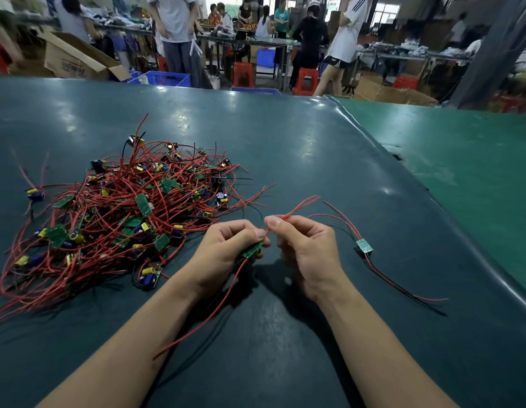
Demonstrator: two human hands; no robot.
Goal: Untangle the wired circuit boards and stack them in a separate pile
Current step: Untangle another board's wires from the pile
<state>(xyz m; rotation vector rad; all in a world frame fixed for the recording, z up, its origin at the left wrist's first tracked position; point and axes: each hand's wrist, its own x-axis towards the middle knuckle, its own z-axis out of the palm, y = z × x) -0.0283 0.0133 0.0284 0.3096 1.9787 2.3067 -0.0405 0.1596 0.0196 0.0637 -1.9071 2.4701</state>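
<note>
On the dark green counter [285, 148], the tangled heap [123, 207] remains large; one freed board [364, 246] lies right. The left hand [226, 251] grips another board [252, 249], the right hand [305, 248] pinching its red wire [297, 208].

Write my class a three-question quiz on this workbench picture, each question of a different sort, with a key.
1. True or false: the left hand holds a board.
2. The right hand pinches: A) black wire B) red wire C) nothing.
3. How many boards lie alone on the table, right of the hands, apart from the pile?

Key: 1 true; 2 B; 3 one, the separate board.
</note>
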